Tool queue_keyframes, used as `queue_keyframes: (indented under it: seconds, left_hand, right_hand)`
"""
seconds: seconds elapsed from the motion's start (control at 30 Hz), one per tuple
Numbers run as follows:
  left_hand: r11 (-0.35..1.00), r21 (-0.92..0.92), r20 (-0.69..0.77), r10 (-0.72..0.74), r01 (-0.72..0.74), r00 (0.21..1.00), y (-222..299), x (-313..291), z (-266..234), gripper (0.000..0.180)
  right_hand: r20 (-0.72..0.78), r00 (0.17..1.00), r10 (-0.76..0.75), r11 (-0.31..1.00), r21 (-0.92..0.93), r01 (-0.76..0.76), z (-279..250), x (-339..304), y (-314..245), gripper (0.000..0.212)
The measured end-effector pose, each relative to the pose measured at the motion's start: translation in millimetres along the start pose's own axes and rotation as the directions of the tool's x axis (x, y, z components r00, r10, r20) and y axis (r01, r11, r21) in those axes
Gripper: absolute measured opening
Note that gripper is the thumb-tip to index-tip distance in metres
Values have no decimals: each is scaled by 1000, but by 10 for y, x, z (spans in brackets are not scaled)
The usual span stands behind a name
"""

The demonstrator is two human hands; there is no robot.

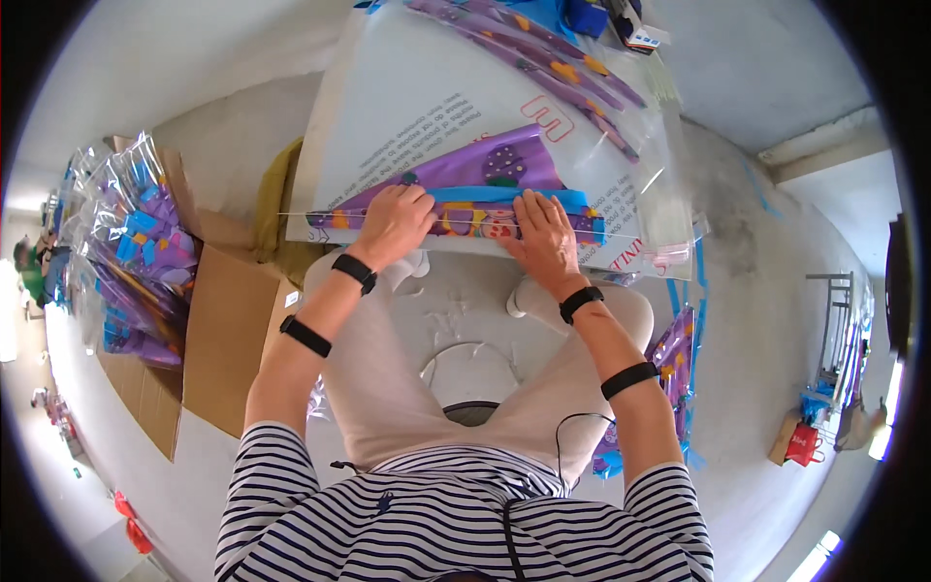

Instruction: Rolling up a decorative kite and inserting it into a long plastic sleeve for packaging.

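Note:
A purple patterned sheet lies on the white, plastic-covered board in front of me. Its near part is folded into a band with orange and yellow figures, and a light-blue strip runs along the fold. My left hand has its fingers bent and pressed together on the left part of this band. On the right part rests my right hand, fingers stretched out flat over the blue strip. A thin pale line, string or rod, crosses the near edge and passes under or beside both hands.
Several folded purple strips lie across the board's far side, near a dark-blue object. At left stands an open cardboard box with purple-and-blue pieces in clear plastic. Another purple package is beside my right leg.

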State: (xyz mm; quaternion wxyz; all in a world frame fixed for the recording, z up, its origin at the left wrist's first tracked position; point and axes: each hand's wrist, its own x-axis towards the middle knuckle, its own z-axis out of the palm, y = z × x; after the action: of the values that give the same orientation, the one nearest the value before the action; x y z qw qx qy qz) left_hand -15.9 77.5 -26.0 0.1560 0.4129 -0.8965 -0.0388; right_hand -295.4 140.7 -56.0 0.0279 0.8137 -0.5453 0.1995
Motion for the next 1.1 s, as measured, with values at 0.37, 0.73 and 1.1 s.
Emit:
queue_keyframes:
  seconds: [0.37,0.73,1.1]
  left_hand:
    - [978,155,-68,152,-140,986,5,-139,42,36]
    - [998,-3,-94,62,-63,994,3,-76,-23,23]
    - [997,-19,-39,-72,71,997,-45,38,33,11]
  right_hand:
    - [70,998,-3,999,36,1,-89,40,-3,72]
    - [-39,999,21,999,32,-20,-80,160,97,38]
    - [63,986,154,978,136,-161,-150,264,147,27]
